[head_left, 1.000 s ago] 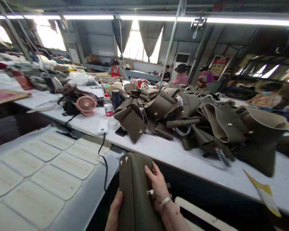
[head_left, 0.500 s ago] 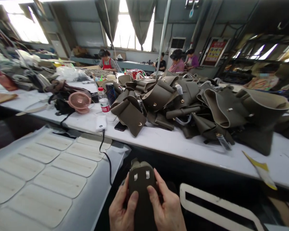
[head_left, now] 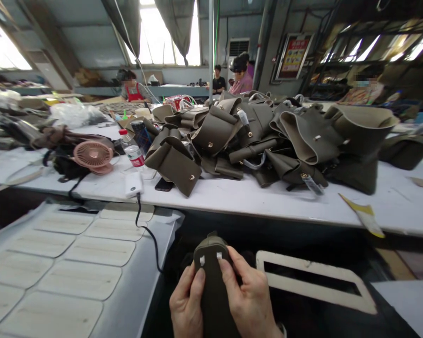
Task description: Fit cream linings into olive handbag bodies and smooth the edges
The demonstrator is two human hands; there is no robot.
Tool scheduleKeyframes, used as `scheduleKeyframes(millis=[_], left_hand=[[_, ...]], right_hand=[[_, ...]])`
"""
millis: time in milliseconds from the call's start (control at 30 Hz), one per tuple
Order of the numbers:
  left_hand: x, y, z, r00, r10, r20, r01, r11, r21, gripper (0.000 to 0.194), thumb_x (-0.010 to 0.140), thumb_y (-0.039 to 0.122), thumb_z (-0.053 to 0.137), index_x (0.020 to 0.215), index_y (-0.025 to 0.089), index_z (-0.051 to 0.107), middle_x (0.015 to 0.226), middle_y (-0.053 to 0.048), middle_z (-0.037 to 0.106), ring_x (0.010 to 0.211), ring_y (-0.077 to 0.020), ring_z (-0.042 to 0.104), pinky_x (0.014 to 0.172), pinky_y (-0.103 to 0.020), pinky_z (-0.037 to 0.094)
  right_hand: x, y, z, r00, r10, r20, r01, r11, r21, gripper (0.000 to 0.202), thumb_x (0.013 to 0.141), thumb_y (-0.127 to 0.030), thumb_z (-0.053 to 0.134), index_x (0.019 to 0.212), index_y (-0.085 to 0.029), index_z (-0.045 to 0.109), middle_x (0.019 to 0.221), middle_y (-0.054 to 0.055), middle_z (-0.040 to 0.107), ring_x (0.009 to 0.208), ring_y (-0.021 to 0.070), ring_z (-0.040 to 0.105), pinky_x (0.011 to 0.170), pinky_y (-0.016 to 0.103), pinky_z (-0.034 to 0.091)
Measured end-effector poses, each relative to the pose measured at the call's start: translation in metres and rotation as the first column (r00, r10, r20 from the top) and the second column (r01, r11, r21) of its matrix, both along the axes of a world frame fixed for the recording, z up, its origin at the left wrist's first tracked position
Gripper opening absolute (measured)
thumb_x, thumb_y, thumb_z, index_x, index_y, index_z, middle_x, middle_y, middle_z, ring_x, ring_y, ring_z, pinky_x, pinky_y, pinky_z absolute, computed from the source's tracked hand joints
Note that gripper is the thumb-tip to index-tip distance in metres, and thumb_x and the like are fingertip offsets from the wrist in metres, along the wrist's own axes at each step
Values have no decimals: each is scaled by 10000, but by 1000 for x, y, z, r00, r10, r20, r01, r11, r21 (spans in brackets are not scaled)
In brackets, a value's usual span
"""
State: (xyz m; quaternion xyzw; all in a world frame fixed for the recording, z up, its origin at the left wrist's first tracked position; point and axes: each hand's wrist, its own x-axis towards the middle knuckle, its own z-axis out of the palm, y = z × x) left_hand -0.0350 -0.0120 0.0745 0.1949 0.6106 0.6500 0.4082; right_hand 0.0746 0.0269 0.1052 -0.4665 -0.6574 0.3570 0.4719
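"While both hands were busy at the bottom of the view, where was the dark bag (head_left: 213, 298)?"

"It was held up narrow end first, over a shadowy gap in front of the white table (head_left: 232, 202). Pale panels (head_left: 95, 253) lay to the left and a cream frame (head_left: 292, 263) to the right. A heap of similar bags (head_left: 215, 129) covered the table behind."

"What were the fingers doing?"

"The left hand (head_left: 186, 303) pinched one edge, its thumb just below a small white tab (head_left: 202, 260). The right hand (head_left: 250, 295) gripped the other edge, its thumb tip close against a second white tab (head_left: 219, 256). Neither had let go."

"What could have gone wrong?"

"I judged that a hard or uneven push from the thumbs might have bent or loosened a tab, or creased the end. With nothing visible supporting the bag from below, a slack grip could have dropped it into the gap."

"And what differed from earlier?"

"Half a second before, both thumbs sat lower, farther from the tabs; by this moment they had crept up towards them. A full second before, the bag showed its long side, with the right hand spread along it. The view had also swung rightward, so the heap appeared farther left."
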Motion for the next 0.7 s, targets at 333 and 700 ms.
scheduleKeyframes(millis=[333, 700], left_hand=[[7, -1, 7, 973, -63, -221, 90, 989, 115, 428, 778, 495, 736, 1092, 205, 761, 840, -25, 628, 762, -153, 615, 644, -194, 517], [29, -9, 19, 837, -130, -532, 251, 954, 161, 282, 943, 341, 551, 924, 188, 786, 741, -31, 566, 644, -128, 567, 583, -202, 457]], right_hand=[[24, -4, 10, 1000, -13, -15, 12, 994, -110, 315, 1000, -427, 454, 836, -210, 614, 632, -15, 595, 518, 118, 559, 483, 185, 427], [46, -12, 1, 991, -119, 62, 123, 989, -76, 370, 959, -510, 490, 789, -198, 593, 595, -13, 556, 473, 120, 504, 435, 193, 395]])
